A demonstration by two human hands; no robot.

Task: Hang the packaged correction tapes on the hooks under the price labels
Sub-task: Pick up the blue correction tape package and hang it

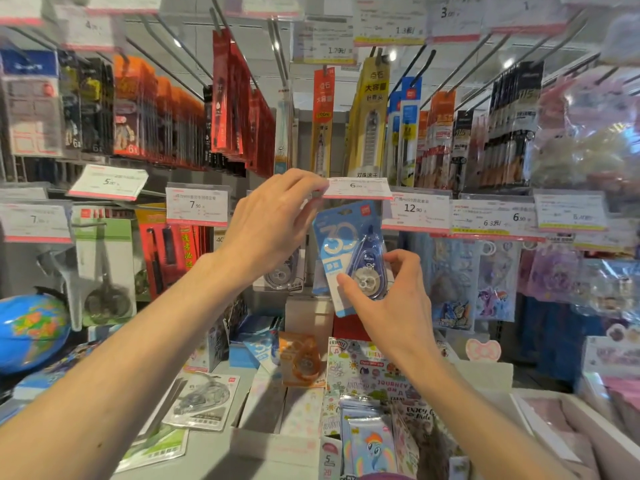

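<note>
My right hand [391, 306] grips a blue packaged correction tape [349, 247] by its lower part, holding it upright just beneath a white price label [358, 187]. My left hand [273, 220] pinches the left edge of that label and tips it upward. The hook under the label is hidden behind the package and label. More packaged correction tapes lie below: an orange one [300, 362], a blue one [259, 351] and a grey one [202, 400] flat on the shelf. Another grey one [285, 275] hangs behind my left wrist.
Rows of hooks with hanging pens and stationery packs fill the wall above, with price labels [196, 206] along the rail. A globe [31, 332] stands at the left. Sticker packs [367, 441] and boxes crowd the shelf below my arms.
</note>
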